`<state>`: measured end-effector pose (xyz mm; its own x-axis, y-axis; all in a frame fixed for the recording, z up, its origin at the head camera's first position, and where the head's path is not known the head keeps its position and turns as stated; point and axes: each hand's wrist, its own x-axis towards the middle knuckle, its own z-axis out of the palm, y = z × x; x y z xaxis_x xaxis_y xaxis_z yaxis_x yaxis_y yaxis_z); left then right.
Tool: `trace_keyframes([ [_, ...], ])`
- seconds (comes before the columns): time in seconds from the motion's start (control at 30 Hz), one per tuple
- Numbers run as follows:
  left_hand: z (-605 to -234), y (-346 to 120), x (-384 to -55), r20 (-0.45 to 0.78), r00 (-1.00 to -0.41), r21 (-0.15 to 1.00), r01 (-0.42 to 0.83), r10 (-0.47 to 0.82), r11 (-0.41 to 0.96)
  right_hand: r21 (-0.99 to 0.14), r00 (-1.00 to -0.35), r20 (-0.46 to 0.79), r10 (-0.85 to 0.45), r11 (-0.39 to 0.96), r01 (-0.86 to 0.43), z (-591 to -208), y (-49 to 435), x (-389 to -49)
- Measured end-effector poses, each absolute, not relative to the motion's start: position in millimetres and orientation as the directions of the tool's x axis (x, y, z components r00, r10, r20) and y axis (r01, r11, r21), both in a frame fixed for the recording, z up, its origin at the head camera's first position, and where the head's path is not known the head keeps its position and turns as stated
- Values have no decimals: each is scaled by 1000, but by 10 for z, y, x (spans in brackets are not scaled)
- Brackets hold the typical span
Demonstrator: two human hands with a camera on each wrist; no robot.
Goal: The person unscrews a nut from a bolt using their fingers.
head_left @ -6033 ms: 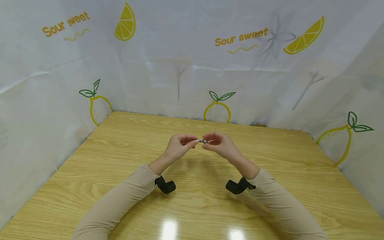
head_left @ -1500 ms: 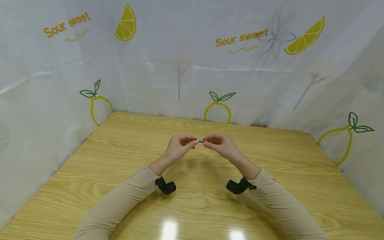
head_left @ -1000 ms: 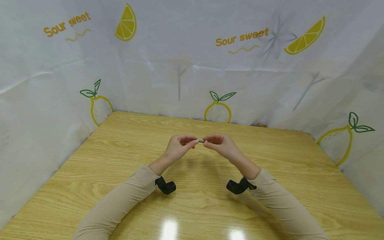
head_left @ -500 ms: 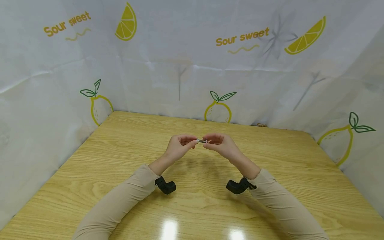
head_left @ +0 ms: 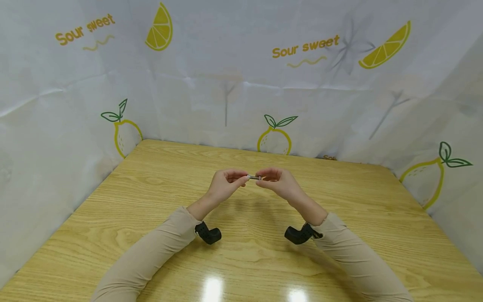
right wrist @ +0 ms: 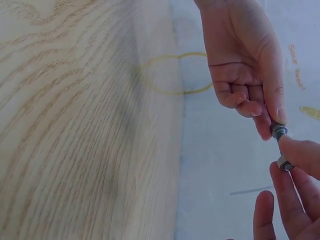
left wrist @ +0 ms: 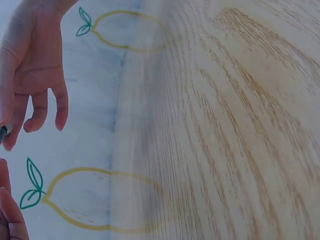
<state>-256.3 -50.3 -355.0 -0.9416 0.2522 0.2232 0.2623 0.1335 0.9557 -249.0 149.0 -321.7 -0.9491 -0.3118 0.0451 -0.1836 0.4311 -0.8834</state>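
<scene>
A small metal bolt [head_left: 253,178] is held level above the table, between both hands. My left hand [head_left: 226,183] pinches its head end between thumb and fingertips. My right hand [head_left: 280,183] has thumb and index finger at a hex nut [right wrist: 284,163], which sits near the bolt's free end. In the right wrist view the ridged head end of the bolt shows under the left thumb. The left wrist view catches only the nut [left wrist: 7,129] at its left edge, by the right fingertips. Much of the bolt is covered by fingers there.
Below the hands spreads a wood-grain table [head_left: 241,251]. A white cloth [head_left: 211,96] printed with lemons encloses its back and sides. Black wrist cameras [head_left: 209,234] sit at both cuffs.
Compared with six seconds ago, the nut sits farther right along the bolt, closer to its tip. My right fingers have shifted slightly around it; my left hand has stayed still.
</scene>
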Motion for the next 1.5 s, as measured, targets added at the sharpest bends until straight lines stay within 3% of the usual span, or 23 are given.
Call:
trace_keyframes([
  [1.1,-3575,-507,-2575,214,-944,958,252,250,133,-889,-942,55,-331,414,-197,-3231,1493,-2492],
  [1.37,-3567,-508,-2571,212,-947,957,251,239,144,-858,-937,-8,-350,484,-173,-3236,1502,-2506],
  [1.5,-3565,-508,-2571,207,-948,960,244,240,136,-865,-941,24,-338,465,-188,-3248,1500,-2501],
])
